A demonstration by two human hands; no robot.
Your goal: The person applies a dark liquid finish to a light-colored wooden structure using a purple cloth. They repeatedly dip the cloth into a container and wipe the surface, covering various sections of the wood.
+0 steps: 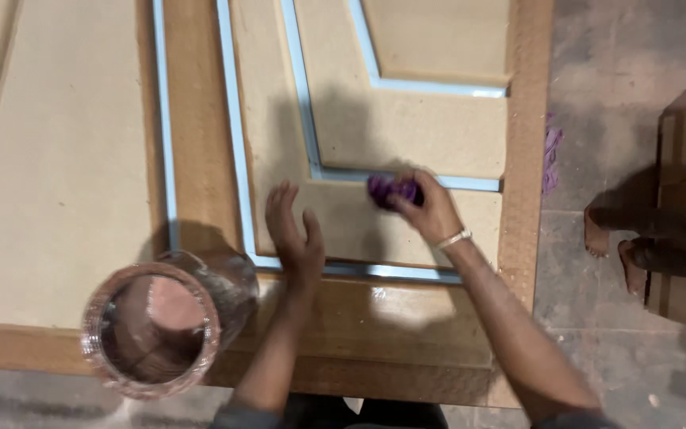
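Your right hand has its fingers clamped on a crumpled purple cloth, bunched small against the pale door panel at its light-blue groove. Your left hand rests just beside it, fingers apart, flat on the panel near a clear plastic jar.

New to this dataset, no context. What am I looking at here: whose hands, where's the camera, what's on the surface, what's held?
There is one picture, from a camera worn on a person's head, looking down at their own two bare hands. There is no machine. They lean over a wooden door panel lying flat, with pale blue strips along its grooves. The right hand, with a bracelet on the wrist, grips a purple cloth against the panel. The left hand is open and holds nothing, resting on or just above the wood. A clear jar stands at lower left. Another person's bare feet show on the floor at right.
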